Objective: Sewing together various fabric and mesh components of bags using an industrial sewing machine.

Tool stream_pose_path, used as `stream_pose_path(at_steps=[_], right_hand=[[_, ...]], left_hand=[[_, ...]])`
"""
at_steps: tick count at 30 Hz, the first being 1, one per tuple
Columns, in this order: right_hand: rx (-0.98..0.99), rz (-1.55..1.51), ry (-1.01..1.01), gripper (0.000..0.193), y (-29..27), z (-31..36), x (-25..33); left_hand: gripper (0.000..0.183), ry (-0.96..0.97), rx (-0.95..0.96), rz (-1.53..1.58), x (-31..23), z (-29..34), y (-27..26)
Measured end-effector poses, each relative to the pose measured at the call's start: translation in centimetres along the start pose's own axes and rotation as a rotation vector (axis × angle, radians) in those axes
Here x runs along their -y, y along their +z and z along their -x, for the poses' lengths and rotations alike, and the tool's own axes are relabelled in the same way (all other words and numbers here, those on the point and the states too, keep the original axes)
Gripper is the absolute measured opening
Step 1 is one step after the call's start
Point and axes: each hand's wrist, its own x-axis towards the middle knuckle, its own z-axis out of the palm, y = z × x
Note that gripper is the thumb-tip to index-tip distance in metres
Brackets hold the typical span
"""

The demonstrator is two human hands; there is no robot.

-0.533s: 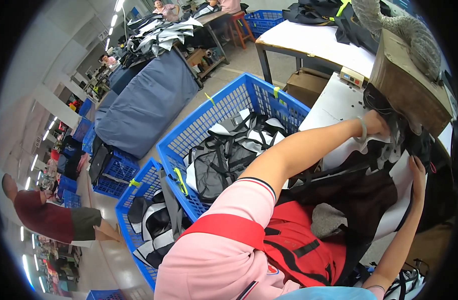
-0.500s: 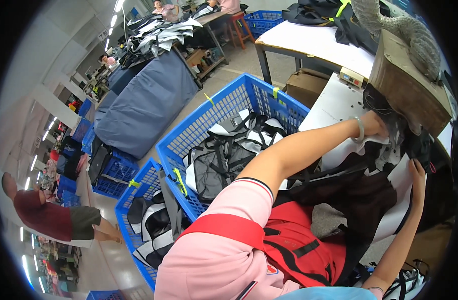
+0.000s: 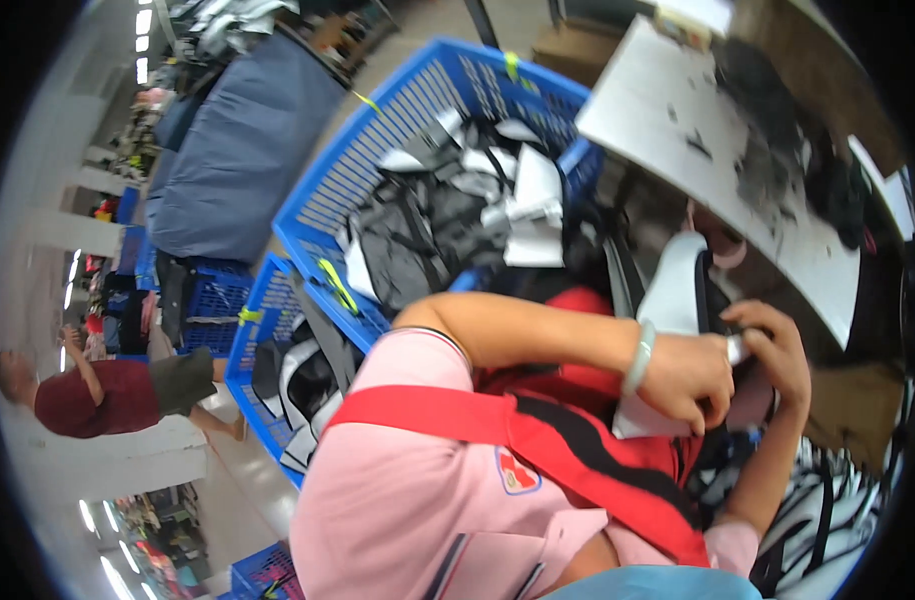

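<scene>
In front of my chest, both hands hold a black-and-white fabric piece (image 3: 674,283). My left hand (image 3: 685,380), with a pale bangle on the wrist, is closed on its lower part. Right beside it, my right hand (image 3: 774,345) grips the piece with bent fingers near a small white bit. The folds and my fingers hide part of the fabric. Below my hands lies the red apron (image 3: 577,385) I wear, with its black trim.
At the right stands a white worktable (image 3: 667,120) with dark scraps. A large blue basket (image 3: 362,130) holds grey, black and white pieces; a smaller blue basket (image 3: 242,345) adjoins it. More striped pieces (image 3: 827,510) lie lower right. A person (image 3: 102,400) stands far left.
My hands have come away from the worktable toward my body, bringing the fabric piece along, now gathered between them. The view has tilted downward. The person at far left has raised a forearm.
</scene>
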Motion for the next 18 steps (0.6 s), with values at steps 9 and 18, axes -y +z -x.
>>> stream_pose_path(at_steps=[9, 18], right_hand=[[0.089, 0.039, 0.157, 0.021, 3.8, -0.4, -4.3], [0.055, 0.134, 0.085, 0.021, 5.0, 0.5, -5.1]], left_hand=[[0.013, -0.410, -0.126, 0.543, -3.3, 7.3, -3.0], [0.027, -0.893, -0.025, -0.847, 11.5, 20.5, -5.9]])
